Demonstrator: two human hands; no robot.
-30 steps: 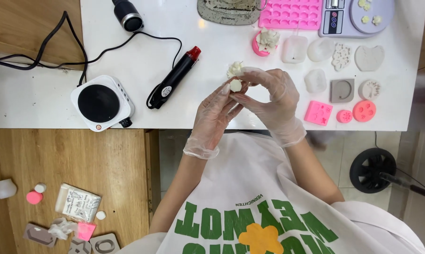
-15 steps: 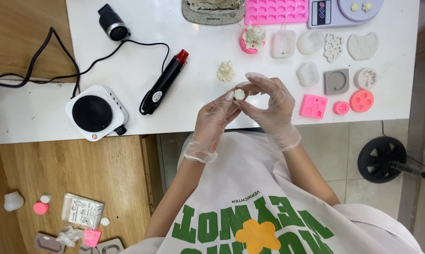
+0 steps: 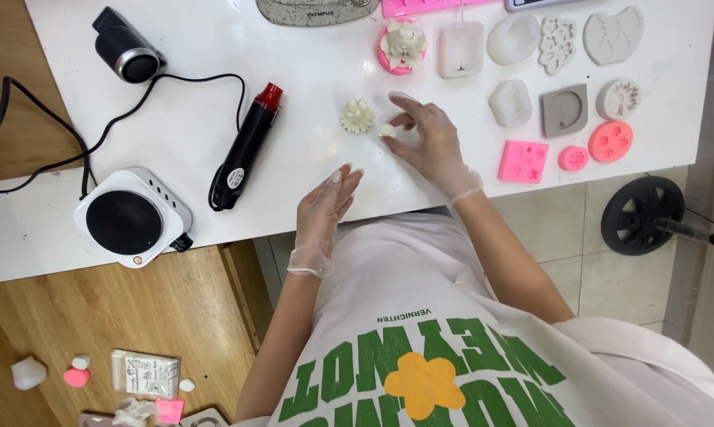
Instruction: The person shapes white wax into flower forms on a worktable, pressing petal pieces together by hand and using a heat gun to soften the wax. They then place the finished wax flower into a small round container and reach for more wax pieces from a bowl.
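Both my hands wear clear thin gloves. My right hand (image 3: 426, 142) rests on the white table (image 3: 309, 71) and pinches a small cream lump of clay (image 3: 387, 130) between thumb and fingertips. Just left of it lies a cream flower-shaped clay piece (image 3: 357, 116) on the table, untouched. My left hand (image 3: 325, 207) hovers flat at the table's near edge, fingers together and extended, holding nothing.
A black heat tool with a red tip (image 3: 245, 149) and a small white hot plate (image 3: 132, 217) lie left. Pink, grey and white silicone moulds (image 3: 566, 111) spread along the right. A black cylinder (image 3: 126, 47) sits far left. Clay bits lie on the wooden floor (image 3: 96, 348).
My hands have parted: the right moved out onto the table with the small lump, the left dropped to the table edge. The flower piece was set down a second ago and stays there.
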